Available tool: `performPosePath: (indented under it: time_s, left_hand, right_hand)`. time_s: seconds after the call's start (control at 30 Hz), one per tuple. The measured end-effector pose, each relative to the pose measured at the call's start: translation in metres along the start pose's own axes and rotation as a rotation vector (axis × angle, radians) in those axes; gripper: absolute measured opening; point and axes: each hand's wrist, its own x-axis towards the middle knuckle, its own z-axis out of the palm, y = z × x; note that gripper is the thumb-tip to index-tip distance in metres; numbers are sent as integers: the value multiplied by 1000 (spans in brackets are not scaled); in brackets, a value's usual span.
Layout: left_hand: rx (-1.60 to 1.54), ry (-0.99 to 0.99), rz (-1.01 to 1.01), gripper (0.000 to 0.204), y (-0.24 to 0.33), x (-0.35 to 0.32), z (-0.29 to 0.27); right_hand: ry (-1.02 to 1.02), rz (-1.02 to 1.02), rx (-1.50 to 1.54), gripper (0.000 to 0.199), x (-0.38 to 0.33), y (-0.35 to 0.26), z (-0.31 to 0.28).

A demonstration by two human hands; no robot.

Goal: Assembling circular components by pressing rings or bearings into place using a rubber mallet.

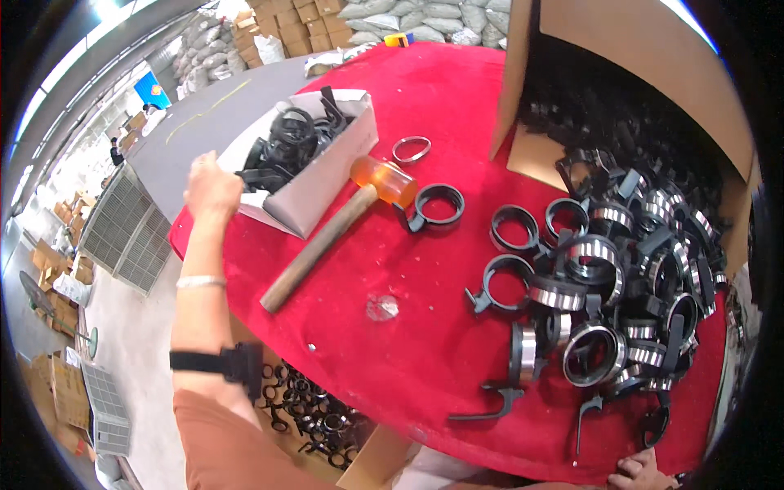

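Observation:
My left hand (214, 189) is closed at the left end of a white cardboard box (331, 184) filled with black ring clamps (290, 143). A black part shows right beside its fingers; whatever it grips is hidden. Low at the right, my right hand (641, 472) lies at the table's near edge with curled fingers, just below a small black ring piece (656, 425). What those fingers hold, if anything, is out of sight. Next to that hand spreads a heap of black ring clamps with silvery metal bands (594, 355). One single black ring clamp (441, 207) lies apart near the middle.
A mallet with an amber head (384, 181) and wooden handle rests on the red cloth (367, 343), near a loose metal ring (411, 149). A large open carton (645, 28) stands at the right, full of black parts. Below the table's edge, another carton (376, 457) holds more rings.

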Motion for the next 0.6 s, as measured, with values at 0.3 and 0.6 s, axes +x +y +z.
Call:
performPosePath:
  time_s: [0.3,0.6]
  left_hand:
    - [-73,-302,321,51,-27,-156,23]
    - [-1293,-937,-250,29,23,-173,-10]
  right_hand:
    - [-19,14,-159,42,-15,-2,5]
    - [58,27,-205,46,1,-7,5]
